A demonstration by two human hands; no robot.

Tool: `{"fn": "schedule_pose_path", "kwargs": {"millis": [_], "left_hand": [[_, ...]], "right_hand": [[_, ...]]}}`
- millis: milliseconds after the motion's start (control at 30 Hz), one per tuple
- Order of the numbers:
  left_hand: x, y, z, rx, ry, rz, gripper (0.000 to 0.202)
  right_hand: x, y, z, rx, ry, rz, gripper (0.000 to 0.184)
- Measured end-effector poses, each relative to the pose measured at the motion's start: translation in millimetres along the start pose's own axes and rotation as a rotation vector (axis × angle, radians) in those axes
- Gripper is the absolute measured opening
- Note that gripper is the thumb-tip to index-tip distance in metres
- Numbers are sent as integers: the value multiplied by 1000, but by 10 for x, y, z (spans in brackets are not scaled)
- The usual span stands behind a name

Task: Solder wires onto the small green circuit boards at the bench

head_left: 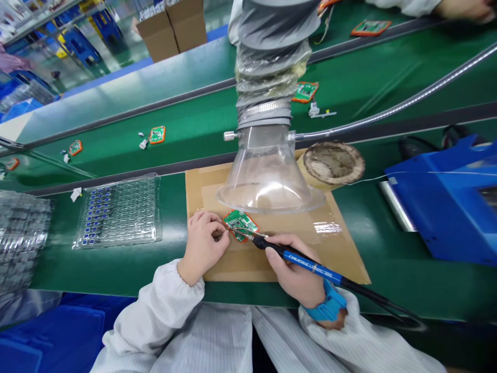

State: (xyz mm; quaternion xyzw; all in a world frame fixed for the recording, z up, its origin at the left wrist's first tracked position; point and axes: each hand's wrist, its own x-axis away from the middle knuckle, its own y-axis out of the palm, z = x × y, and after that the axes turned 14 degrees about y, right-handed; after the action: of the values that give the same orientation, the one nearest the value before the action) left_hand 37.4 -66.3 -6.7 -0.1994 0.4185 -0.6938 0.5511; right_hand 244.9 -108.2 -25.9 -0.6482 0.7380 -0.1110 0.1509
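Observation:
A small green circuit board (240,223) with an orange edge lies on a brown cardboard mat (295,248). My left hand (202,246) rests beside the board with its fingers curled, pinching at the board's left edge. My right hand (293,269) grips a blue-handled soldering iron (306,264) like a pen. The iron's tip touches the board. A blue wrist strap (329,305) sits on my right wrist.
A clear fume-extraction hood (267,176) hangs just behind the board. A solder-wire spool (334,165) stands at its right, with a blue soldering station (446,202) farther right. A clear tray of small parts (120,212) lies left. More boards (157,134) ride the conveyor behind.

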Motion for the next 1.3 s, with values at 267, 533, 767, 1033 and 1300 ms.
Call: {"fn": "schedule_pose_path", "kwargs": {"millis": [267,533,767,1033,1300], "left_hand": [[-1,3,-4,9,2,8,21],[-1,-3,-3,29,3,15,20],[1,0,-8,29,3,13,20],[-3,-4,1,8,-13,-9,20],[-11,-11,5,15,-21,-17,21]], "right_hand": [[-1,5,21,2,6,-5,4],[-3,10,32,-5,-1,-10,4],[-11,4,27,-14,3,-26,4],[-18,-16,24,-17,4,-37,4],[-34,-25,7,-29,23,-40,3]]}}
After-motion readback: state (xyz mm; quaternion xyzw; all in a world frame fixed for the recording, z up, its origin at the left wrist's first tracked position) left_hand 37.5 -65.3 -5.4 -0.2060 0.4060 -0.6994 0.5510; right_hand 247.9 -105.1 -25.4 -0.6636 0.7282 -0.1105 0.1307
